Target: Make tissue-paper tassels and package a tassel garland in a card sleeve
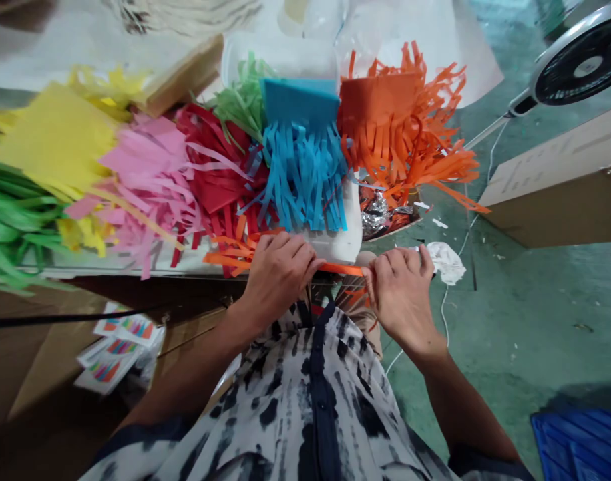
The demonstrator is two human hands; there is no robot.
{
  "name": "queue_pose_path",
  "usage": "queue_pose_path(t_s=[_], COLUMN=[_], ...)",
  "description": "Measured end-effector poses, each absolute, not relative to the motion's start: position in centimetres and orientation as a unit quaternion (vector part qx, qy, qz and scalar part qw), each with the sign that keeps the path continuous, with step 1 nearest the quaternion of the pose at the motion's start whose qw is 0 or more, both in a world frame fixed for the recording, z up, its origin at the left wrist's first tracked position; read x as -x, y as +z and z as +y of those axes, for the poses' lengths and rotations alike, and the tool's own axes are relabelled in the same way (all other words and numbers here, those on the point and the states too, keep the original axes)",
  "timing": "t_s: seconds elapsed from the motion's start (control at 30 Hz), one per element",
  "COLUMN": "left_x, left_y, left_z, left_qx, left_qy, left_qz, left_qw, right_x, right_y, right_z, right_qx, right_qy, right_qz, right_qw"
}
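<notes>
Between my hands runs a narrow band of orange tissue paper fringe (341,268), level at the table's front edge. My left hand (284,266) is closed around it, with loose orange strips spreading out to its left. My right hand (400,287) pinches the band's other end. Just beyond lie a blue fringed tissue bundle (302,160) and an orange fringed bundle (385,127). Left of these are red (218,180), pink (145,160) and yellow (57,137) bundles, with light green strips (248,93) behind and darker green ones (15,214) at the far left.
Under the table's right end sits a scrap box (385,220). A fan (580,60) and a cardboard box (560,180) stand on the green floor at right, with a cable running past. Printed packets (119,347) lie lower left; a blue crate (580,441) is lower right.
</notes>
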State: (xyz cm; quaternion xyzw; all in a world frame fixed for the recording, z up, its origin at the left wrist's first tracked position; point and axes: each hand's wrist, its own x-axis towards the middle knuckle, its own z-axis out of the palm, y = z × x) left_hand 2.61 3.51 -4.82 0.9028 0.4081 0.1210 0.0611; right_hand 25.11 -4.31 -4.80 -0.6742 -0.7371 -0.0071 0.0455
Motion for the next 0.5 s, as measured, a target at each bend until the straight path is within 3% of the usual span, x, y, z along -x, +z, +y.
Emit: queue_pose_path(t_s=[0.23,0.33,0.5], left_x=[-2.4,-2.5,-2.3], left_y=[-5.2,-5.2,-5.7], left_z=[3.8,3.5,3.1], left_qx=[-0.895,-0.916,-0.948], left_qy=[0.146,0.212,0.202], left_qz=[0.419,0.336,0.238], left_qw=[0.049,0.051,0.058], right_x=[-24.9,-24.5,-24.0], right_y=[-4.5,-5.1,-6.6], right_z=[-4.0,-4.6,-6.1], right_qx=[0.685,0.679,0.574], right_qy=[-0.020,-0.065,-0.102], right_qz=[-0.727,-0.722,-0.779], right_qw=[0.044,0.121,0.233])
